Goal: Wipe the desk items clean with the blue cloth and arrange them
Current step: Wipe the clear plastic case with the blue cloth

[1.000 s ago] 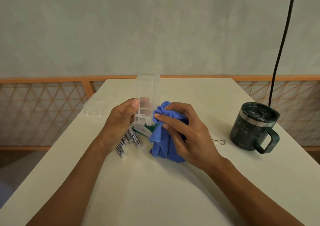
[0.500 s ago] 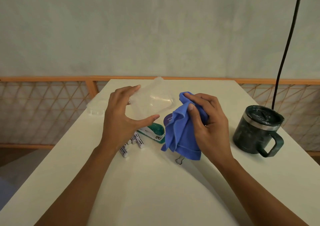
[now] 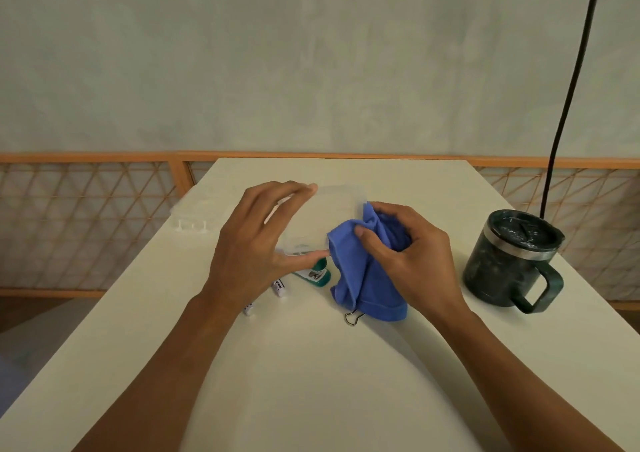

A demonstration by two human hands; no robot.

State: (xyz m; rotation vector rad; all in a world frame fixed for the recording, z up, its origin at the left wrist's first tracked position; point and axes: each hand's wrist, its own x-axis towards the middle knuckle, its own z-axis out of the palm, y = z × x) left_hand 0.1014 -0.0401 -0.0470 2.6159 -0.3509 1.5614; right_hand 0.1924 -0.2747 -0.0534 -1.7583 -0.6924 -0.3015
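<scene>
My left hand (image 3: 256,243) holds a clear plastic box (image 3: 325,221) between its fingertips and thumb, tilted just above the white table (image 3: 311,382). My right hand (image 3: 401,254) grips the bunched blue cloth (image 3: 360,278) and presses it against the box's right side. A green stapler (image 3: 313,273) lies under the box, partly hidden. Small white tubes (image 3: 278,287) lie beside my left wrist. A metal binder clip (image 3: 353,318) peeks out below the cloth.
A dark green lidded mug (image 3: 509,261) stands at the right, handle toward me. A clear lid or tray (image 3: 195,216) lies at the table's left edge. A black cable (image 3: 571,87) hangs at the right. Orange lattice railing (image 3: 86,226) runs behind the table.
The clear box went from upright to tilted flat in my left hand. My right hand with the cloth moved from the box's lower side up and back onto its right edge.
</scene>
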